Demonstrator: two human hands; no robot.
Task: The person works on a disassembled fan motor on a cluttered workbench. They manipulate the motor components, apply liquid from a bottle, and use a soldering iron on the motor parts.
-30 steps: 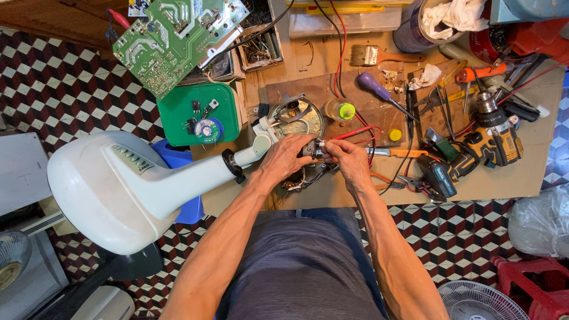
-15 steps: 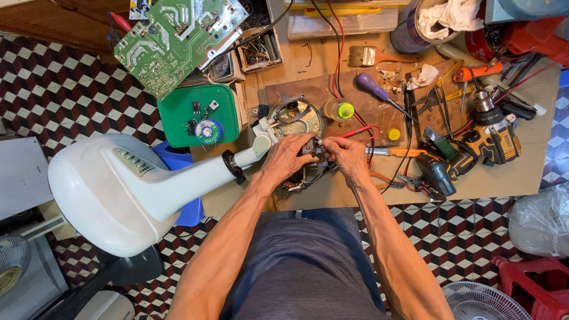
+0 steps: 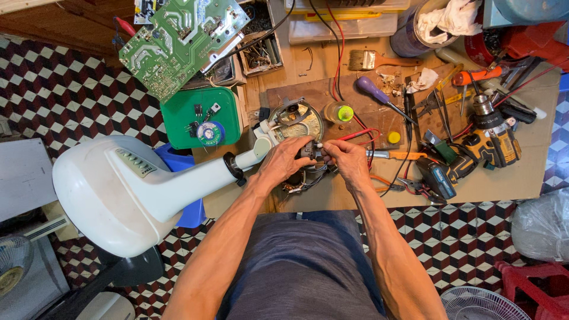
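You are working at a cluttered wooden workbench (image 3: pixel 521 178) standing over a checkered floor (image 3: pixel 59 101). The white fan body (image 3: pixel 136 184) is lying across the bench's left edge, its long axis running left to right, neck pointing right toward the fan motor (image 3: pixel 299 121). Your left hand (image 3: pixel 284 163) and right hand (image 3: pixel 347 160) are pinching a small part at the motor; your fingers are hiding it.

Glossy white plastic fan base (image 3: pixel 118 189)
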